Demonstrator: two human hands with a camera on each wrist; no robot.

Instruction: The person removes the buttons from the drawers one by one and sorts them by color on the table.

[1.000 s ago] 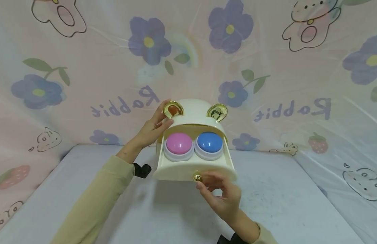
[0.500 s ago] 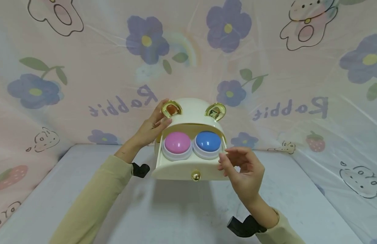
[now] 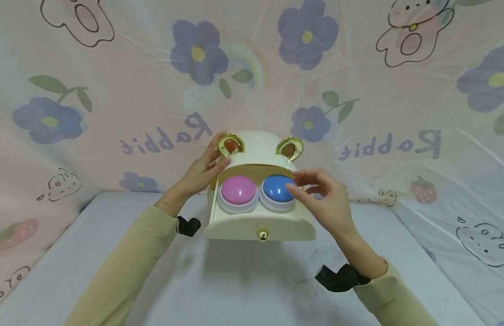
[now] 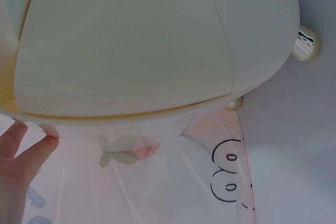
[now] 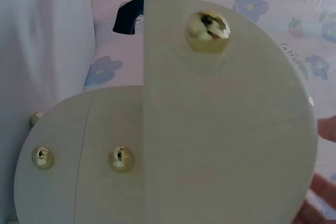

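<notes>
The white box stands between the hands, its drawer slid out. The left hand grips its left side. The right hand is at the blue button, beside the pink button; whether it pinches, I cannot tell.

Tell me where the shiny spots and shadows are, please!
Head view: glints on the pink button and blue button, a soft shadow on the table below the drawer; left wrist view: a shiny gold foot; right wrist view: reflections on the gold ball.
</notes>
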